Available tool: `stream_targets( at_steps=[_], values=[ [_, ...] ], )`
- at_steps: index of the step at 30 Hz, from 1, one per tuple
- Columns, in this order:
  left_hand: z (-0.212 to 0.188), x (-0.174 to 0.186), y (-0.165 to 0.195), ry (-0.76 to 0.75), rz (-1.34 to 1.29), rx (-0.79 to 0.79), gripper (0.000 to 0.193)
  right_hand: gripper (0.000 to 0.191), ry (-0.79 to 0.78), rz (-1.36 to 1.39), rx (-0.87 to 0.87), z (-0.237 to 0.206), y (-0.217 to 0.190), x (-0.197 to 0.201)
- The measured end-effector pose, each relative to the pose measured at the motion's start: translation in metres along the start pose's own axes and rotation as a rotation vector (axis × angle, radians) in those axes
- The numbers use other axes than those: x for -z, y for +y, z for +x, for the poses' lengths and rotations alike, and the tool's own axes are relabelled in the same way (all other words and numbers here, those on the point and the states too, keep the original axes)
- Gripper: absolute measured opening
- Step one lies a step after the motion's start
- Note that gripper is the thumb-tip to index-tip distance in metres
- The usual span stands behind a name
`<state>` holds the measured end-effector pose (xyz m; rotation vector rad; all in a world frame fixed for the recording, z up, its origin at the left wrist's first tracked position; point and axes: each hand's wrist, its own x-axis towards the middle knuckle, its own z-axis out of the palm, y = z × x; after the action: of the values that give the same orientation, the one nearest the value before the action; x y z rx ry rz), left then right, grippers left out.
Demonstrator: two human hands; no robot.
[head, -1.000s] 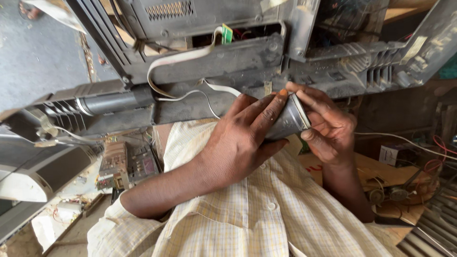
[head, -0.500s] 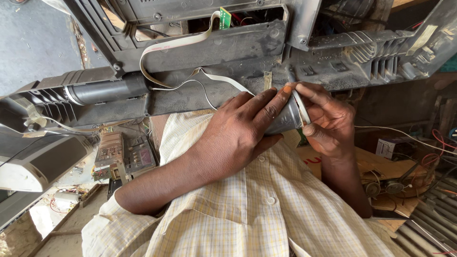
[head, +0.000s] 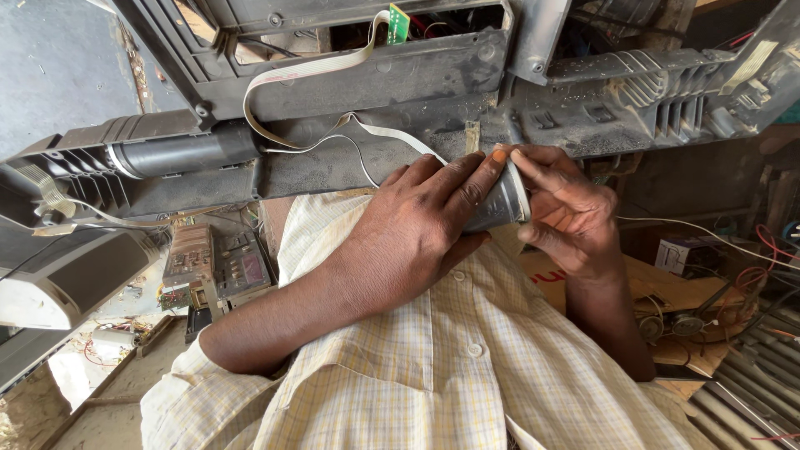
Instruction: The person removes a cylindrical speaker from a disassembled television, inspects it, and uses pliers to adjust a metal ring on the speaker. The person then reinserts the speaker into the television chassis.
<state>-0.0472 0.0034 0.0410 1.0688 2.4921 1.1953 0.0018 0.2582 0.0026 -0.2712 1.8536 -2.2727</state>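
While both hands clench it, left hand [head: 408, 237] and right hand [head: 567, 208], the grey cone-shaped part [head: 498, 204] looks dusty.

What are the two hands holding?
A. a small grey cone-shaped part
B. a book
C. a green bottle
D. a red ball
A: the left hand and the right hand both grip a small grey cone-shaped part, just below the big dark plastic casing with a white ribbon cable.
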Motion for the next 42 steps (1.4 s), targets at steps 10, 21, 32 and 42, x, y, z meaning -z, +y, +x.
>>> stream_targets(
  at_steps=[10,21,32,42],
  values=[
    [-0.004,-0.003,-0.007,-0.009,0.092,-0.071,0.081,0.053,0.019,-0.073,-0.024,-0.001,0.004,-0.006],
    [0.001,-0.022,-0.016,-0.024,-0.681,0.205,0.083,0.053,0.148,-0.411,0.241,0.008,0.000,-0.020],
    [-0.009,-0.028,-0.017,0.117,-1.268,0.241,0.077,0.039,0.282,-0.581,0.217,0.014,-0.013,-0.050],
    [-0.005,-0.031,-0.016,0.128,-1.302,0.292,0.060,0.039,0.296,-0.523,0.170,0.010,-0.012,-0.051]
  ],
)
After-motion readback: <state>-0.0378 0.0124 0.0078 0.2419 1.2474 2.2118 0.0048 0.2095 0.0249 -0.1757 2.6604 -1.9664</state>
